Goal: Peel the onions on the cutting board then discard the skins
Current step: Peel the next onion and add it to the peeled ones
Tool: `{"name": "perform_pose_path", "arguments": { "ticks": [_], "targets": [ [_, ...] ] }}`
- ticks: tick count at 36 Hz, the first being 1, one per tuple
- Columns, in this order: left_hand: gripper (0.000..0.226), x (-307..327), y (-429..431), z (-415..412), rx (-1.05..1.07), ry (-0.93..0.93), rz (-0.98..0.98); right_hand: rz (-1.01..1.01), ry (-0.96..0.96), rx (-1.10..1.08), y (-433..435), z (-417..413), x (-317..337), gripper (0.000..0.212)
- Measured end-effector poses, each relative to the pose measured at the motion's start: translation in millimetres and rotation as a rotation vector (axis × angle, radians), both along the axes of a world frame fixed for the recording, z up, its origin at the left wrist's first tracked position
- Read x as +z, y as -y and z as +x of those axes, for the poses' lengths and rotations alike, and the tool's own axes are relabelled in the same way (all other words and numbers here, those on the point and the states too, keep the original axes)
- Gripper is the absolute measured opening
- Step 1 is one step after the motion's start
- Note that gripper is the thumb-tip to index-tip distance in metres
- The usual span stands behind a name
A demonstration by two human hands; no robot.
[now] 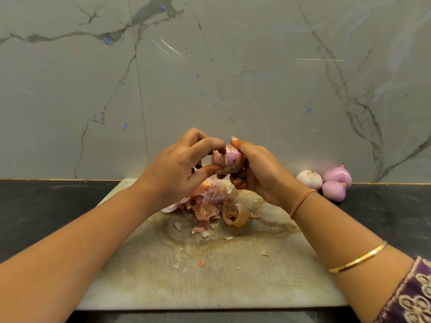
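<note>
Head view, items listed left to right.

1. Dark counter (46,206): carries the cutting board (210,283), pale and stained, set square before the person.
2. Left hand (177,169): raised above the board, thumb and forefinger pinched on the onion's lower end, apparently to strip the remaining papery skin.
3. Skin pile (205,202): loose pink and brown peelings heaped on the board directly under both hands, so falling scraps collect there; not yet discarded.
4. Onion (229,158): held in the air between the hands, partly bare.
5. Right hand (254,171): fingers curled round the onion, steadying it against the pull.
6. Three peeled onions (333,191): grouped on the counter, off the board, probably finished.
</note>
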State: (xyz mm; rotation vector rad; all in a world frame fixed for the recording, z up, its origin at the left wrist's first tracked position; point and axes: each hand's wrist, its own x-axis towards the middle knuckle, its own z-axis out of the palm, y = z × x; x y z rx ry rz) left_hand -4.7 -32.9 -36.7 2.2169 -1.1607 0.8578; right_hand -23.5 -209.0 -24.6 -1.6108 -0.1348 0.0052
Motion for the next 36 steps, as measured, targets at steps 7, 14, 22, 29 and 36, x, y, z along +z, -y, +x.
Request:
{"name": "perform_pose_path", "arguments": {
  "ticks": [7, 14, 22, 29, 36],
  "targets": [
    [0.025, -0.3, -0.2, 0.7, -0.009, 0.016, 0.018, -0.043, 0.002, -0.006, 1.1, 0.3, 0.0, 0.051],
    [0.034, -0.8, 0.4, 0.5, -0.019, 0.005, -0.006, -0.052, 0.017, -0.010, 1.2, -0.2, 0.1, 0.052],
    [0.025, -0.2, 0.4, -0.2, 0.009, 0.026, 0.024, -0.049, 0.011, -0.012, 2.1, 1.0, -0.4, 0.051],
    [0.012, -2.1, 1.1, 2.1, 0.091, 0.023, -0.037, 0.114, -0.036, 0.008, 0.1, 3.2, -1.1, 0.038],
    [0.044, -1.1, 3.0, -0.1, 0.139, 0.028, -0.094, 0.210, -0.013, 0.003, -1.5, 4.1, -0.9, 0.039]
  ]
}}
